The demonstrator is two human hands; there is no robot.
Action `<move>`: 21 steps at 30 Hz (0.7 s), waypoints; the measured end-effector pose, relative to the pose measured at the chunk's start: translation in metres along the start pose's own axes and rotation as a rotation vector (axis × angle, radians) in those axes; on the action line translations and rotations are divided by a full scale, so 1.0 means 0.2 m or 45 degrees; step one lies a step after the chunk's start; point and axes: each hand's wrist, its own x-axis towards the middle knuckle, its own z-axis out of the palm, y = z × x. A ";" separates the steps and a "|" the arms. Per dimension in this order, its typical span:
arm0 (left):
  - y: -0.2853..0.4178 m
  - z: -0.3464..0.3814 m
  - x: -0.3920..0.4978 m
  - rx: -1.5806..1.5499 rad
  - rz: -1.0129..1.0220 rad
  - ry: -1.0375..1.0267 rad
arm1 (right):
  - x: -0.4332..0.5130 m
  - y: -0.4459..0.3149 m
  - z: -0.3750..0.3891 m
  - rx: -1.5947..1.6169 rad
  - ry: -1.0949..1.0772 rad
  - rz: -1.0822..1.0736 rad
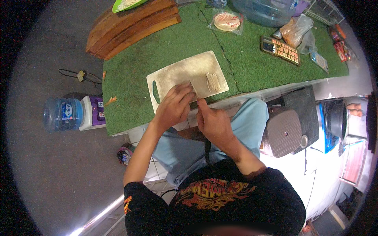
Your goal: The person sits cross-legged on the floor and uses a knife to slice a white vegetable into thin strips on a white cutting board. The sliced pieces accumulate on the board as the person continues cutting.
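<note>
A pale rectangular cutting board [183, 67] with a handle slot lies on the green artificial turf. My left hand [176, 101] rests palm down on its near part, fingers bent; whatever lies under the fingers is hidden. Just right of it, at the board's near edge, my right hand [214, 119] is closed around a knife [194, 88], whose thin blade lies beside the left fingertips. The knife's handle is hidden in the fist. A small bundle of thin pale strips [213, 81] sits at the board's right end, apart from both hands.
A curved wooden piece [133, 29] stands at the back left, a green plate [127, 4] with pale shreds on top. Farther back are a bagged round item [227, 22] and a large water bottle [265, 11]. A framed sign [280, 50], plastic bag [298, 31] and phone [319, 61] lie right.
</note>
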 end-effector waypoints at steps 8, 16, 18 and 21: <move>0.00 0.00 0.01 -0.017 0.026 0.015 | -0.01 -0.01 -0.02 0.017 -0.033 0.043; -0.01 0.00 0.00 -0.017 0.038 0.021 | -0.04 -0.02 -0.02 0.035 0.001 0.057; -0.01 0.00 0.00 -0.018 0.038 0.020 | -0.04 -0.02 -0.01 0.025 -0.030 0.059; -0.01 0.00 0.00 -0.013 0.031 0.027 | -0.05 -0.01 -0.01 -0.002 -0.083 0.075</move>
